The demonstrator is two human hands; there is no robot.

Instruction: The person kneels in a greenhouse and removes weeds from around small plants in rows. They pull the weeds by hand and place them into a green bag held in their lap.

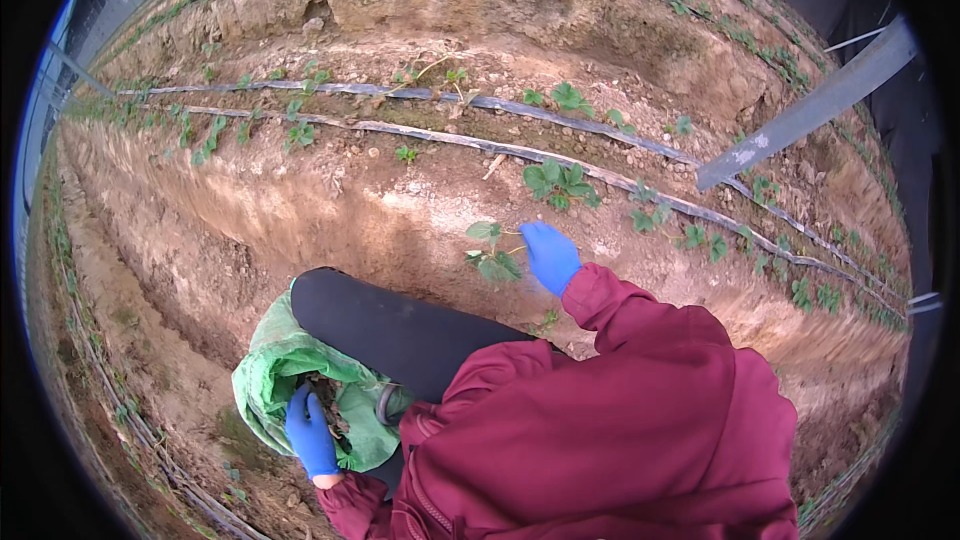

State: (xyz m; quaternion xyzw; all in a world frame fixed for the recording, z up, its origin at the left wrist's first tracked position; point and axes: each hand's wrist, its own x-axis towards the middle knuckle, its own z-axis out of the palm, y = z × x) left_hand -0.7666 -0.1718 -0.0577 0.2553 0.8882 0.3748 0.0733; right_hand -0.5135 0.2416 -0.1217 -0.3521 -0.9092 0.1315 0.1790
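Observation:
My right hand, in a blue glove, pinches thin stems that carry a few green leaves, which look like strawberry leaves. It is just above the sloping side of a soil bed, below a leafy strawberry plant. My left hand, also in a blue glove, is at the mouth of a green woven sack, fingers pointing into it. Whether those fingers hold anything cannot be made out. Dark plant debris shows inside the sack, beside my bent leg.
Two drip lines run along the top of the bed among small plants. A slanting metal post stands in the bed at right. Another raised bed lies beyond, and a furrow runs at left.

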